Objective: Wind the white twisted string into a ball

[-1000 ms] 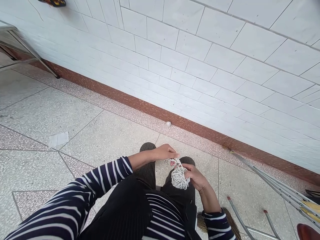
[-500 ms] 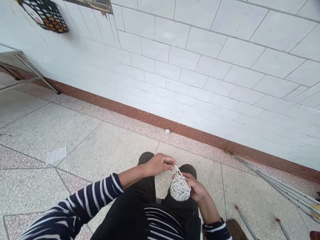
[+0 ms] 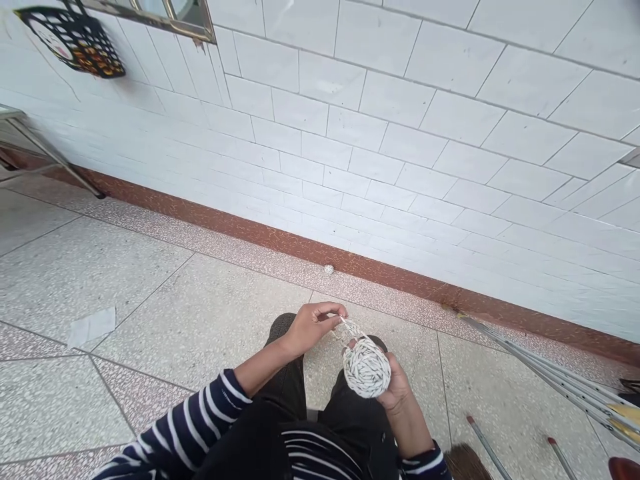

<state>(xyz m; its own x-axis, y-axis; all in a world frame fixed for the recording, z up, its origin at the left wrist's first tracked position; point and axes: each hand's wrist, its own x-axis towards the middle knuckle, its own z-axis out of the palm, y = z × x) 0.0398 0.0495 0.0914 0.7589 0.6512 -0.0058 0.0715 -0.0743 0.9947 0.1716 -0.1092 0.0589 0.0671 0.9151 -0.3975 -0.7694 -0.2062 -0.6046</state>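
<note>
My right hand [image 3: 396, 387] is wrapped round the side of a ball of white cord [image 3: 367, 368] with dark flecks, held above my lap; some of its fingers are hidden behind the ball. A strand of the cord [image 3: 354, 327] runs from the ball's top up to the left. Its end of the run sits between the thumb and forefinger of my left hand [image 3: 313, 328], which is closed in a pinch, a little apart from the ball.
By the wall base lies a small whitish lump [image 3: 329, 269]. A white sheet [image 3: 93, 328] is on the floor at left, near a metal-legged table [image 3: 55, 157]. Metal crutches or poles [image 3: 540, 367] lean at right, a brown brush [image 3: 467, 461] below. A black netted basket [image 3: 83, 43] hangs upper left.
My left hand has moved away from the ball, so a longer strand shows between them. The ball has turned, showing its round face more. The camera view has shifted slightly.
</note>
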